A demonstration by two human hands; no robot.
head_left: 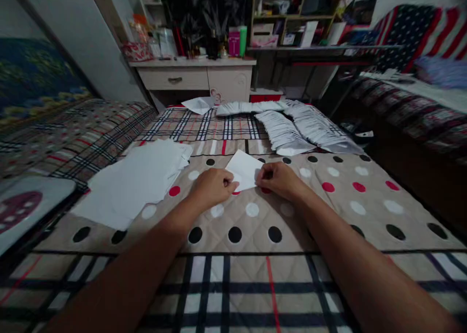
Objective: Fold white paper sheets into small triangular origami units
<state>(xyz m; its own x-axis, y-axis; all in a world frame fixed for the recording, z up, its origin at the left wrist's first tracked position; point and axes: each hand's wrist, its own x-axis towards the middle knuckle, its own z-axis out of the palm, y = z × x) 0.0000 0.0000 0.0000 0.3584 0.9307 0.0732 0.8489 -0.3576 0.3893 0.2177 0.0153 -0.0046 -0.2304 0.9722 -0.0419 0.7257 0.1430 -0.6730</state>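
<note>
A small white sheet of paper (243, 168), which looks folded, lies at a slant in front of me on the patterned bed cover (233, 211). My left hand (212, 187) pinches its left lower edge between thumb and fingers. On the opposite side, my right hand (277, 177) has its fingers closed on the right corner. Left of my hands is a spread pile of flat white sheets (134, 177). Beyond and to the right stand rows of stacked folded papers (282, 131), packed closely on edge.
Another row of folded papers (251, 107) and a loose white sheet (199, 104) lie at the bed's far end. Behind them stands a white cabinet (171, 77) with bottles and boxes on top. A white case-like object (32, 206) sits at the left edge.
</note>
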